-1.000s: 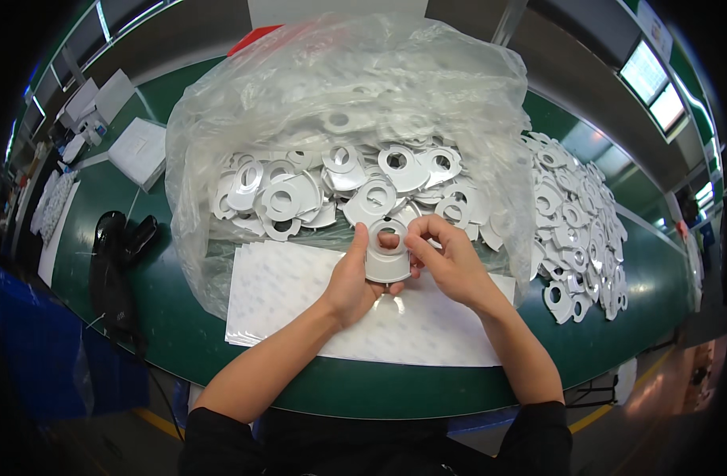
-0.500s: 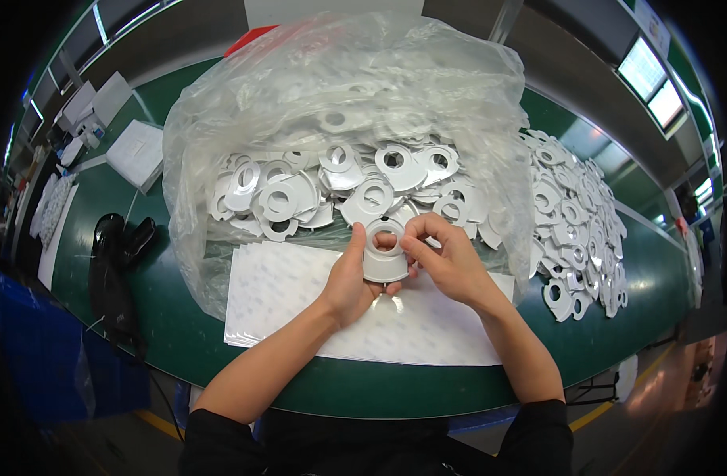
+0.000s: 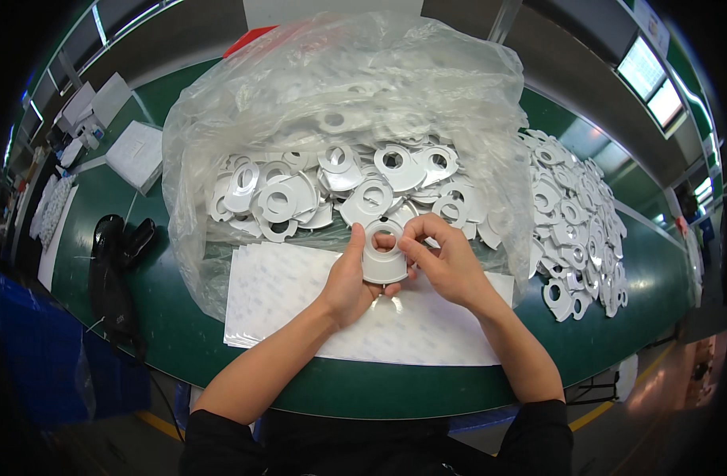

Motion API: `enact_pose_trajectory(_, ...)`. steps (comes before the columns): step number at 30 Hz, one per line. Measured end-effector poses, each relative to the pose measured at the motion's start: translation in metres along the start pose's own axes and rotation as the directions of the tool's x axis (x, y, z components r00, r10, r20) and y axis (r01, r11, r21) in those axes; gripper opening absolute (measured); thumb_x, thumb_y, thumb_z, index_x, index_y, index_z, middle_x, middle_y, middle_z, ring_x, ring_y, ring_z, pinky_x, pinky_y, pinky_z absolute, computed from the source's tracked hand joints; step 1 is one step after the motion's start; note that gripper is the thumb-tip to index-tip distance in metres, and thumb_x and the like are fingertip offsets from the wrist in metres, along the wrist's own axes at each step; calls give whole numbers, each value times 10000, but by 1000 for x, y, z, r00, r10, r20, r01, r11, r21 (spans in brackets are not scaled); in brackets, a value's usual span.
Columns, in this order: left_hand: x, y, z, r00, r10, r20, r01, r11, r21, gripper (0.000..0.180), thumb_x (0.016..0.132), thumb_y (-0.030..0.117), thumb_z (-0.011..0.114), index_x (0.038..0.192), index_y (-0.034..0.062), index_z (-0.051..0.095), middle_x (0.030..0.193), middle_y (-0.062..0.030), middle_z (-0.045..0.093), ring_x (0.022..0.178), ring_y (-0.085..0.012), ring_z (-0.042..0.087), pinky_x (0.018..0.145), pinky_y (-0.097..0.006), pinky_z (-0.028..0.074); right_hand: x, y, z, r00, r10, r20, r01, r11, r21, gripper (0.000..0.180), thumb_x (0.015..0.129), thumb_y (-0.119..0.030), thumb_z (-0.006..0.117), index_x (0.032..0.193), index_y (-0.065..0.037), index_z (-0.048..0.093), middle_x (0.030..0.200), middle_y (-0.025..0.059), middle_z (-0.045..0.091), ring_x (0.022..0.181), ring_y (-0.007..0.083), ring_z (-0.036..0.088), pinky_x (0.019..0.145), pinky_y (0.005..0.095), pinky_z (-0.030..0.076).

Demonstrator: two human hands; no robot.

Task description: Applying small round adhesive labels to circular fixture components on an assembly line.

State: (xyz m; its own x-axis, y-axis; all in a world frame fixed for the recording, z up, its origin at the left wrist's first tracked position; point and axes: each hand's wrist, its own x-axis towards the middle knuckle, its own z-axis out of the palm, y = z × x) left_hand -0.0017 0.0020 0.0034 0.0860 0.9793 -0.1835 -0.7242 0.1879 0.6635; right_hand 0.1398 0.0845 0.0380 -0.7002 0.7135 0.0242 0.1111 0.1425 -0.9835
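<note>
Left, green table [image 3: 181, 333] shows between a black tool [image 3: 113, 278] and the sheets [image 3: 276, 295]. Mid-frame, over the sheets' upper edge, the left hand [image 3: 347, 284] grips the part [image 3: 385, 271], thumb along its left side, fingers behind. The part's long axis runs up the frame, ring end uppermost; pale grey, round-holed. The right hand [image 3: 450, 266] pinches its right edge, thumb and forefinger together. At right, a pile [image 3: 573, 214] stops short of the table's edge.

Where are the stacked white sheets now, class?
In the head view, the white sheets lie below centre, between the clear plastic bag and the near edge of the green table, beneath the left hand and right hand.
</note>
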Motion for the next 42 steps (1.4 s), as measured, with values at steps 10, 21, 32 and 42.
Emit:
enact_pose_trajectory(10, 1, -1, -4, 998, 10, 57, -9, 1000, -12, 640, 949, 577, 123, 1010, 69, 508, 978, -98, 570, 824, -151, 545, 579, -251, 397, -4, -3, 7, 994, -89, -70, 76, 982, -175, 78, 851, -59, 594, 853, 3, 547, 855, 82, 515, 616, 132, 558, 547, 255, 480)
enact_pose_trajectory(21, -2, -1, 0, 999, 41, -15, -42, 998, -52, 633, 946, 583, 121, 1006, 81, 502, 940, -81, 567, 820, -163, 558, 575, -245, 393, -3, -5, 6, 862, -498, -90, 343, 706, -619, 228, 775, -134, 690, 964, -26, 623, 889, 90, 591, 794, 198, 587, 587, 286, 481)
enact_pose_trajectory(32, 0, -8, -3, 998, 31, 54, -40, 983, 180, 686, 923, 620, 93, 1030, 79, 501, 916, -94, 566, 750, -149, 552, 553, -237, 385, -3, -12, 1, 983, 17, -183, -21, 1000, -21, 167, 791, -50, 591, 886, 85, 618, 699, 88, 613, 536, 95, 576, 459, 219, 463)
enact_pose_trajectory(42, -2, -11, -4, 994, -22, 109, -19, 934, 358, 796, 859, 711, 64, 1090, 86, 500, 888, -74, 584, 769, -152, 591, 483, -224, 360, -6, -16, 4, 969, 29, -246, -73, 983, -171, 175, 784, -112, 666, 689, 8, 581, 628, 32, 594, 575, 67, 536, 530, 214, 427)
